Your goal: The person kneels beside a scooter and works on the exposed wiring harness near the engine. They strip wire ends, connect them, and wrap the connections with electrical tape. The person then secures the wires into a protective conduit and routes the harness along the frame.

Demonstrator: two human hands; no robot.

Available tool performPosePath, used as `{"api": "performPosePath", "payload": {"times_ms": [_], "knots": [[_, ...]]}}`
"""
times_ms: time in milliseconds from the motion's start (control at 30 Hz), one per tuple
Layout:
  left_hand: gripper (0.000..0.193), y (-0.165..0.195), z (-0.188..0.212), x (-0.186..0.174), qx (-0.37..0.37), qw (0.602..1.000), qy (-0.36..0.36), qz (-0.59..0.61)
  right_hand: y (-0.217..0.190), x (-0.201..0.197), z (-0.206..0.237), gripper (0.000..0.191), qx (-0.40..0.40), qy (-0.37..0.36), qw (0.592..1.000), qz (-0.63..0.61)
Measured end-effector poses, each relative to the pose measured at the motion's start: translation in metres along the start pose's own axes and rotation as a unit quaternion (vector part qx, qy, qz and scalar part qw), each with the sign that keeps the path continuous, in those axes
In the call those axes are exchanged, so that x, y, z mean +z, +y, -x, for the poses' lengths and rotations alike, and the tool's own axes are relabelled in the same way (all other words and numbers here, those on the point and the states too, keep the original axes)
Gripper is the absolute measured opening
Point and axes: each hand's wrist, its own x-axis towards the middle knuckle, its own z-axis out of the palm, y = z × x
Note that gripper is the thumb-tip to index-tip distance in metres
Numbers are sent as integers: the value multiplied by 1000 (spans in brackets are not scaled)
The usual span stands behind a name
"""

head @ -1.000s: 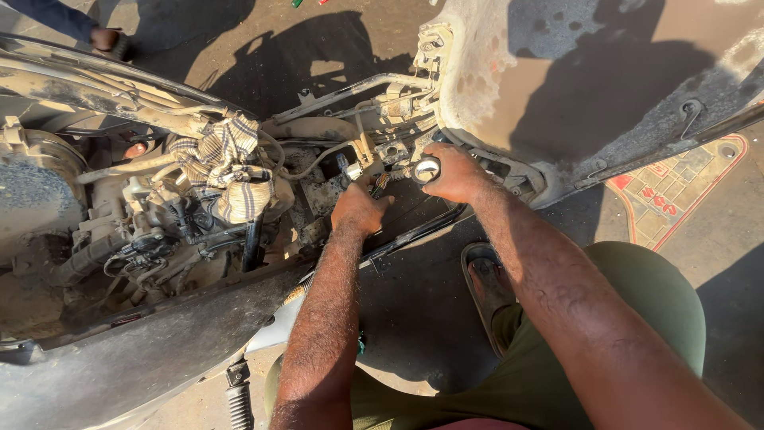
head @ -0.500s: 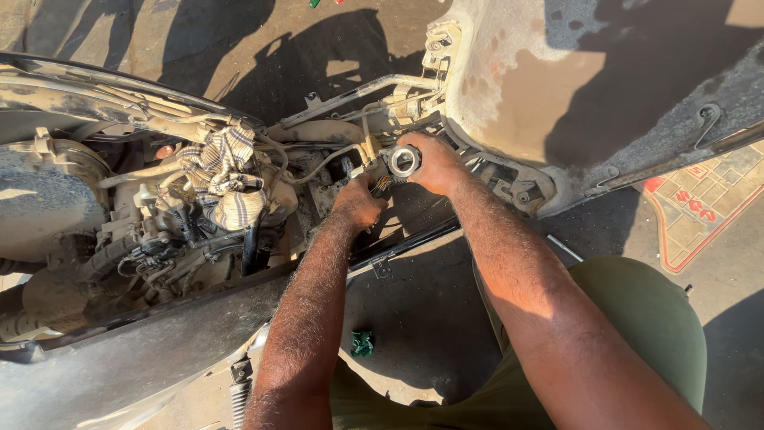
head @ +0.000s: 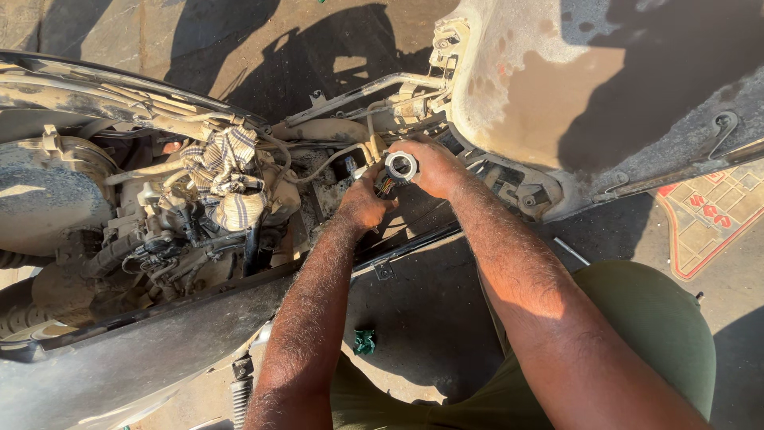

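Observation:
I look down into an opened scooter body (head: 143, 350) with its dusty engine (head: 183, 231) exposed. My right hand (head: 434, 163) grips a round white ring-shaped part (head: 400, 166) with dark wires under it, near the frame tube (head: 358, 94). My left hand (head: 362, 203) is closed just below and left of that part, fingers at the wire bundle. A striped cloth (head: 227, 171) is stuffed on top of the engine, left of both hands.
A large dusty body panel (head: 573, 87) rises at the upper right. A small green object (head: 364, 341) lies on the ground between my arms. My olive-clad knee (head: 645, 334) is at lower right, a patterned red mat (head: 712, 215) beyond it.
Both hands have stayed at the white round part; the view shifted slightly, and the hands sit a little more to the left and upward in the frame.

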Motion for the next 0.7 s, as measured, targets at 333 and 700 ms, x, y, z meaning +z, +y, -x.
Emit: {"api": "performPosePath", "payload": {"times_ms": [333, 700], "knots": [[69, 5, 3, 0, -15, 999, -6, -46, 0, -1, 1, 58, 3, -4, 1000, -11], [46, 12, -4, -1, -49, 990, 14, -130, 5, -9, 17, 72, 1, -4, 1000, 8]]}}
